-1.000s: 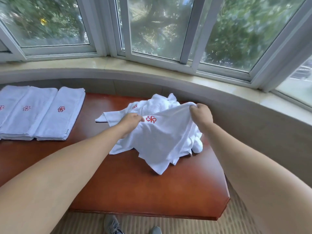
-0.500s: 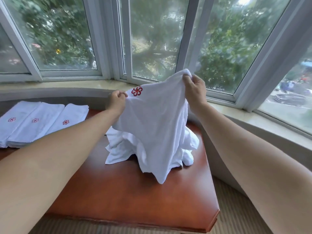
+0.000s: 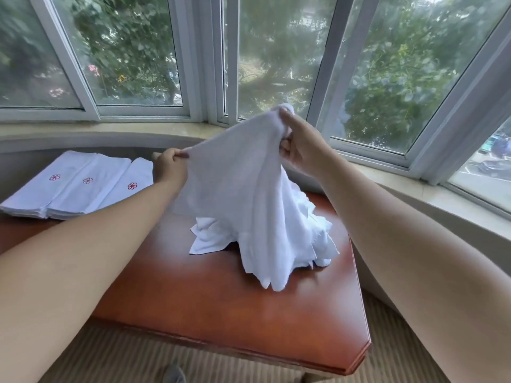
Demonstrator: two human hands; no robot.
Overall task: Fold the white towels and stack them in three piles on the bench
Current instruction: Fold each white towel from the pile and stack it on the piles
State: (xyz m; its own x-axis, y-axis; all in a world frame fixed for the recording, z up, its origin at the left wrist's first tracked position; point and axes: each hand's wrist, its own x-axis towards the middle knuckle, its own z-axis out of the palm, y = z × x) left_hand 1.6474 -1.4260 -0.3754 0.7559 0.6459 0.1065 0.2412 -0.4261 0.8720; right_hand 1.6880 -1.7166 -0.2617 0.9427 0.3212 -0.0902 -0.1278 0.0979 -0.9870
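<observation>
A white towel (image 3: 249, 189) hangs lifted above the red-brown wooden bench (image 3: 249, 313). My left hand (image 3: 170, 168) pinches its upper left edge, and my right hand (image 3: 301, 145) grips its top corner higher up. The cloth drapes down over a crumpled heap of white towels (image 3: 210, 236) lying on the bench's right half. Three piles of folded white towels (image 3: 83, 189) with red flower logos lie side by side at the bench's left end.
A curved stone windowsill (image 3: 414, 189) and wall wrap behind and to the right of the bench. White-framed windows (image 3: 210, 64) with trees outside stand beyond it. Striped carpet (image 3: 110, 355) lies below the front edge, and a shoe tip (image 3: 172, 374) shows there.
The towel rose from the heap into the air. Since half a second ago my right hand turned at its corner and the red logo went out of sight.
</observation>
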